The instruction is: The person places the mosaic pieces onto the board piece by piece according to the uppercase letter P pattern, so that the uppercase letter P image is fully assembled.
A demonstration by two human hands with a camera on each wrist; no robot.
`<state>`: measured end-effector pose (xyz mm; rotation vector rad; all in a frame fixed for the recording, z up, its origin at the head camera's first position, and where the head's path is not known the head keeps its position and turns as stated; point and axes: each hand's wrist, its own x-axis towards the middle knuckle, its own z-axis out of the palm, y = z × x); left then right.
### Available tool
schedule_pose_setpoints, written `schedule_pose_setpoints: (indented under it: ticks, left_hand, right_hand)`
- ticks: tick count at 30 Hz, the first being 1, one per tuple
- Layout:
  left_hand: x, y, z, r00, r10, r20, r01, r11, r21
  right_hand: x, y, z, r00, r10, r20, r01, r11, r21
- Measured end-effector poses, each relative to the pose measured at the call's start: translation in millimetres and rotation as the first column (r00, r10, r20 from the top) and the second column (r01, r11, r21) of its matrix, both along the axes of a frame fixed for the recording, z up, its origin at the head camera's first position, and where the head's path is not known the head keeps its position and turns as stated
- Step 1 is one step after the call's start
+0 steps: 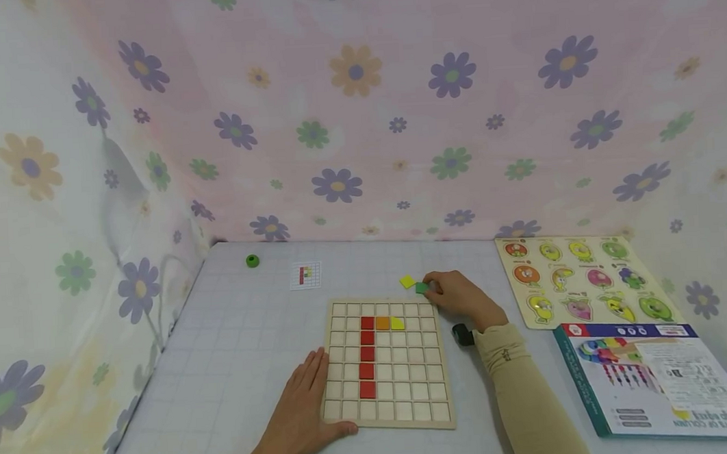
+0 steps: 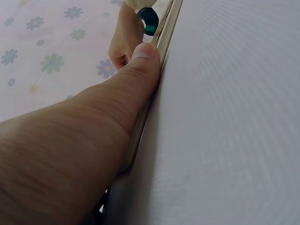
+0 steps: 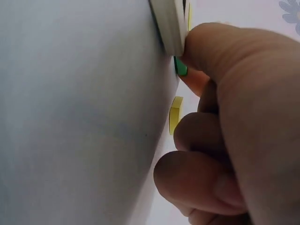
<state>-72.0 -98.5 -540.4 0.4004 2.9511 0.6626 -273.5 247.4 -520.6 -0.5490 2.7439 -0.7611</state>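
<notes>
Tile (image 1: 421, 288), small green square, pinched by right hand (image 1: 460, 297) fingers at 12 o'clock of the grid board (image 1: 388, 363); left hand (image 1: 299, 415) flat, fingers straight at board's 7 o'clock. No legible writing.

Green tile (image 1: 421, 288) half hidden by right hand (image 1: 462, 297), small pattern card (image 1: 305, 275) too small to read

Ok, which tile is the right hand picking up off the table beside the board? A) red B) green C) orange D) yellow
B: the right hand pinches the green tile; the yellow tile lies loose beside it, above the board.
</notes>
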Motion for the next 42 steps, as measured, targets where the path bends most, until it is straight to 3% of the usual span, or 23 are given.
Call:
schedule_pose_setpoints:
  ticks: [8, 21, 32, 42]
  left_hand:
    - [0.3, 0, 0.3, 1.0, 0.002, 0.006, -0.002, 1.0, -0.003]
    - [-0.6, 0, 1.7, 1.0, 0.002, 0.015, -0.001, 1.0, -0.013]
    - [-0.5, 0, 0.8, 0.999, 0.006, 0.048, -0.005, 1.0, -0.01]
    - [-2.0, 0, 0.9, 0.999, 0.003, 0.054, -0.003, 1.0, -0.014]
  right_hand:
    - [0.9, 1, 0.0, 0.998, -0.061, -0.017, 0.061, 0.998, 0.0]
    - [10.6, -1, 9.1, 0.996, -0.091, -0.02, 0.089, 0.992, -0.092]
    - [32.0, -6, 20.1, 0.997, -0.079, -0.01, 0.077, 0.989, -0.125]
    - [48.4, -11, 27.1, 0.995, -0.04, -0.088, 0.027, 0.989, -0.145]
